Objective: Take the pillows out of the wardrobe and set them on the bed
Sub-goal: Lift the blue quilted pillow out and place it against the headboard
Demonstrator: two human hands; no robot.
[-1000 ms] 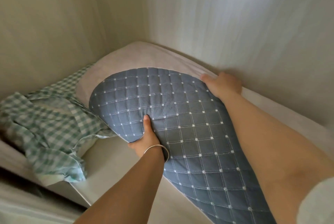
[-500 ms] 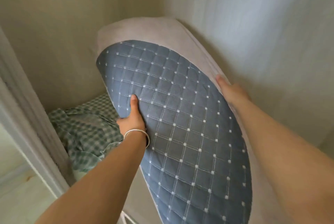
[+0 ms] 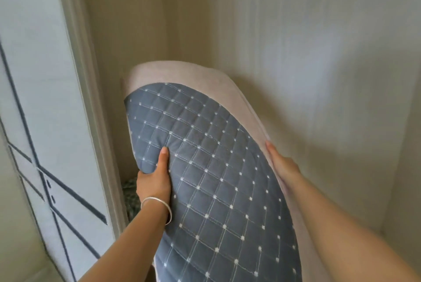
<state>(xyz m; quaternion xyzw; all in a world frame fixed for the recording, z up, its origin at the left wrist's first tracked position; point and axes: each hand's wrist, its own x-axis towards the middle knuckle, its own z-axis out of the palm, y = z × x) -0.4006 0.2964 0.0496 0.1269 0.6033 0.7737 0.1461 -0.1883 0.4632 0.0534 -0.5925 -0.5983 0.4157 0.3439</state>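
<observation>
The single head-worn view looks forward and slightly down, close into the wardrobe (image 3: 296, 65) interior corner.

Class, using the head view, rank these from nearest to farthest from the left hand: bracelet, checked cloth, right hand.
1. Bracelet, on the left hand's own wrist.
2. Checked cloth, just left, behind the hand.
3. Right hand, across the pillow on its right edge.

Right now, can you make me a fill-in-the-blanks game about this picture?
1. The quilted pillow with white dots is ____ in colour.
2. The thin silver bangle sits on the ____ wrist.
3. The pillow is held by ____ hands.
4. The left hand's ____ presses into the quilted front.

Answers: blue; left; two; thumb
</observation>
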